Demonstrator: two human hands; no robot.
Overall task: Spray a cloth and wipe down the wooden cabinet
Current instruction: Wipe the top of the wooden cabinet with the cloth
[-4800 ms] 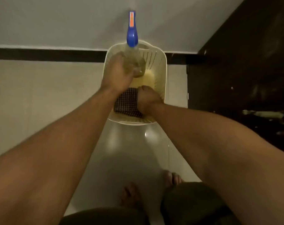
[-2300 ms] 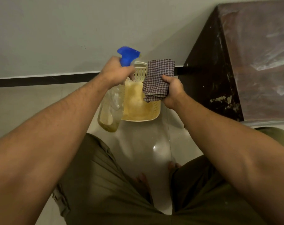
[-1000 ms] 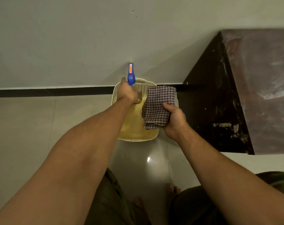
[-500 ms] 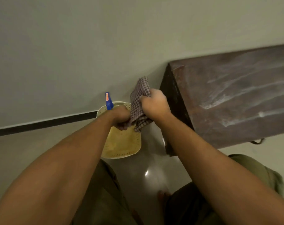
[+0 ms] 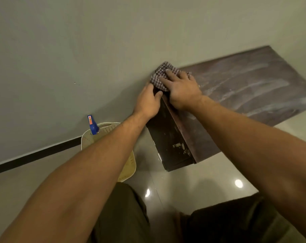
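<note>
1. Right hand (image 5: 181, 89) lies flat, fingers spread, pressing the checked cloth (image 5: 160, 77) onto the far left corner of the wooden cabinet (image 5: 245, 88); it pins the cloth down rather than gripping it.
2. Left hand (image 5: 148, 100) curls at the cabinet's left edge, its thumb and fingertips touching the cloth's near hem where it spills over the side; whether it pinches the fabric or only steadies it, I cannot tell.
3. Judging from how things lie, the spraying part looks finished: the spray bottle (image 5: 93, 125) stands in the cream basket (image 5: 131, 163) on the floor, in neither hand.
4. Wiping seems barely begun. Pale dusty streaks cover nearly the whole top, and the dark side panel (image 5: 168, 137) shows light specks low down.
5. Room for moving: the top is bare, so long strokes to the right look unhindered.
6. Edges to mind: the wall (image 5: 113, 50) runs along the cabinet's back, touching or just beside the cloth, and the corner drops away on the left.
</note>
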